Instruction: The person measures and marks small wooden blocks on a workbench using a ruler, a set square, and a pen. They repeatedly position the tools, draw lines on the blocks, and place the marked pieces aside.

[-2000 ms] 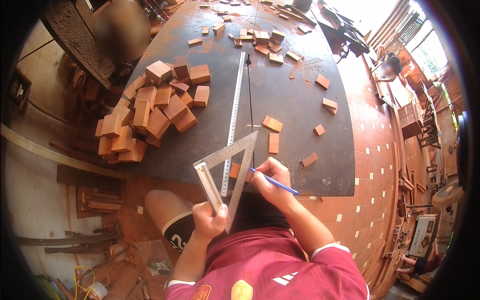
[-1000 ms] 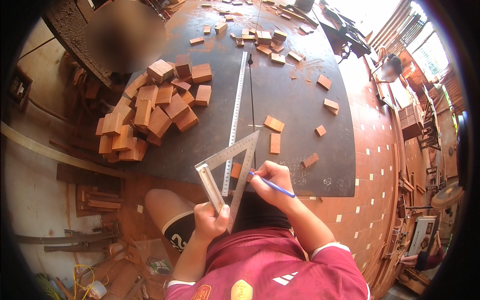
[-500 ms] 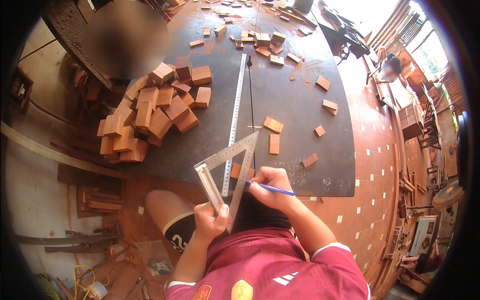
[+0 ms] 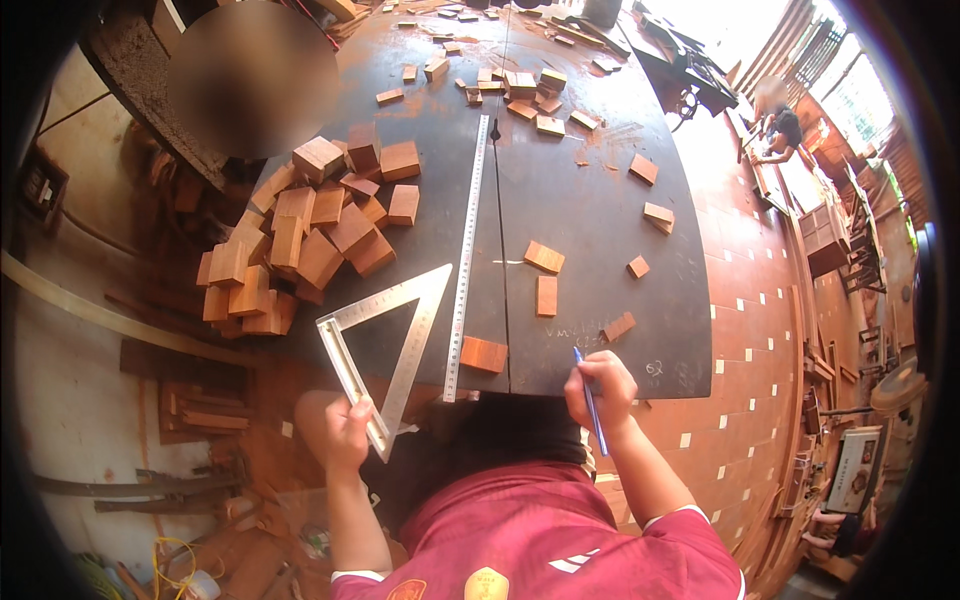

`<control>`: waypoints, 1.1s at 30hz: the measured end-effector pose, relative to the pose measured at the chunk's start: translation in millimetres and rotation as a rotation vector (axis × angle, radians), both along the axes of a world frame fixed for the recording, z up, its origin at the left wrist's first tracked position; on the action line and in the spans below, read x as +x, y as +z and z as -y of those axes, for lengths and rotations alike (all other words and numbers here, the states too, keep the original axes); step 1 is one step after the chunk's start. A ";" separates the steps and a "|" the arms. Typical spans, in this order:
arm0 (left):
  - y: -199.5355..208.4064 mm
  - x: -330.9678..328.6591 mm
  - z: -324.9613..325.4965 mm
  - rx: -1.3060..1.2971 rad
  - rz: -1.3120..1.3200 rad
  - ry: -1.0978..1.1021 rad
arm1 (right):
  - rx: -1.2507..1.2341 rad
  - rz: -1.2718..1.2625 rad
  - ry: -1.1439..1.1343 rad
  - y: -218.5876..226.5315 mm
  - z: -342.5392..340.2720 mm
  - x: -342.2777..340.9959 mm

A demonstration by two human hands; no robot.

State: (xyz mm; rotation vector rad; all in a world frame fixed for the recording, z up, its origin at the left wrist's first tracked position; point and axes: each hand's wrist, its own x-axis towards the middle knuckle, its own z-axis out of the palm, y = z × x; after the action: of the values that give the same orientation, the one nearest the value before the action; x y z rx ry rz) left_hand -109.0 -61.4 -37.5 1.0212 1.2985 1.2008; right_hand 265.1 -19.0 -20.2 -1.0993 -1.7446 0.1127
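My left hand (image 4: 347,432) is closed on the pale, thick edge of a metal triangle square (image 4: 408,352), held up at the near left of the dark table. In my right hand (image 4: 606,388) is a blue pen (image 4: 591,410), its upper end tilted away over the table's near edge. A reddish wood block (image 4: 484,354) lies between my hands, close to the front edge. Just left of that block, a long steel ruler (image 4: 467,255) runs away from me along the tabletop.
A heap of wood blocks (image 4: 325,225) covers the table's left side. Smaller offcuts (image 4: 545,256) lie scattered right of the ruler and toward the far end. Chalk-like marks show on the dark tabletop (image 4: 420,240). Another person (image 4: 780,130) is far off at the right.
My left hand has carried the triangle square left, off the wood block near the front edge, which now shows fully. My right hand with the pen has moved right and slightly nearer.
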 end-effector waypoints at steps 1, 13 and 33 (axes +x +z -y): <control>6.9 -0.7 -5.1 -0.010 -0.035 -0.027 | 0.034 0.025 0.014 -3.2 1.5 7.2; 63.0 40.3 -39.2 -0.028 -0.981 0.206 | 0.165 0.060 0.028 -22.1 7.4 18.8; 65.7 102.9 -73.1 0.170 -0.385 -0.298 | 0.197 0.147 -0.011 -30.7 8.6 17.6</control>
State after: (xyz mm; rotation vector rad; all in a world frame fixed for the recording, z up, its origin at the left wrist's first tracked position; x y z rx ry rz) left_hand -6.1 11.7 28.1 1.5688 1.2877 0.9248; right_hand 282.7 -27.6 -51.0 -0.9927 -1.8364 -0.1472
